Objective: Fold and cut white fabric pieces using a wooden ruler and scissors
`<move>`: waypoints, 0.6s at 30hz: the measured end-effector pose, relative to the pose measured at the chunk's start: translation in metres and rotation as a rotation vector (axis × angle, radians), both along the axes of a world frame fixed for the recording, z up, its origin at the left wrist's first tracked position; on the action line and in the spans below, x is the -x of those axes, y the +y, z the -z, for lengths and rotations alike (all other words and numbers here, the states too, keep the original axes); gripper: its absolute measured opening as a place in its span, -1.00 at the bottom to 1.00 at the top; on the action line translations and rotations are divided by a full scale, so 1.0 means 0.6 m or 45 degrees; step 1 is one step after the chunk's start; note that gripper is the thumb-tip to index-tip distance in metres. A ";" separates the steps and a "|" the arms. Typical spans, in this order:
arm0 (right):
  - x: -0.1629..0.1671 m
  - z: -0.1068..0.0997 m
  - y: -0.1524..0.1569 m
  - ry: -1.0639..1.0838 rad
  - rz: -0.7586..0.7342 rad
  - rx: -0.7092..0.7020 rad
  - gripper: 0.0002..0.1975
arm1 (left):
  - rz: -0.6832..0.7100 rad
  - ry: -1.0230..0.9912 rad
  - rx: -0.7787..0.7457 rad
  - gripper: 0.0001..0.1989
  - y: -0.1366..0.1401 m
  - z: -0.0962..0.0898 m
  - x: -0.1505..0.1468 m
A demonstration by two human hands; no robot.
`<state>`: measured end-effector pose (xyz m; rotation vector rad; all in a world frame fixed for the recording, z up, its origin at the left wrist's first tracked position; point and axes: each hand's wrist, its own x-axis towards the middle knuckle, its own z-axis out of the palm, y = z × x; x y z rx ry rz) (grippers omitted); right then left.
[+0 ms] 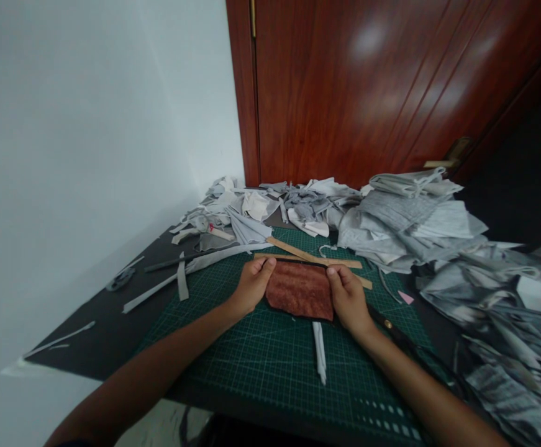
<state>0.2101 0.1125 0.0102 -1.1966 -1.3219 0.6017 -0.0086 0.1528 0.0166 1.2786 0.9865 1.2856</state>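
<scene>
A reddish-brown fabric piece (300, 288) with dark edging is stretched between my two hands above the green cutting mat (251, 366). My left hand (253, 282) pinches its upper left corner, thumb on top. At the upper right corner, my right hand (348, 297) grips it the same way. Just beyond the fabric lie wooden rulers (293, 249), crossing each other. A narrow pale fabric strip (319, 354) pokes out below the piece's lower edge. Dark-handled scissors (388, 324) lie partly hidden beside my right forearm.
Grey and white fabric scraps (251, 208) are heaped along the back. A tall stack of folded grey cloth (405, 217) stands at the right, with more crumpled cloth nearer me. A pink triangular piece (405, 297) sits near the mat's right edge. Behind is a wooden door (345, 93).
</scene>
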 end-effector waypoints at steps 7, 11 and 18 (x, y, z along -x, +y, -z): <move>0.003 0.001 -0.004 -0.031 0.070 -0.060 -0.66 | 0.203 -0.233 0.201 -0.49 -0.010 -0.011 -0.002; -0.004 0.009 0.000 0.067 0.110 0.014 -0.61 | 0.569 -0.235 0.415 -0.44 -0.015 -0.004 -0.001; 0.009 0.011 -0.004 0.609 -0.264 0.344 -0.62 | -0.104 0.161 -0.156 -0.68 0.026 -0.023 0.029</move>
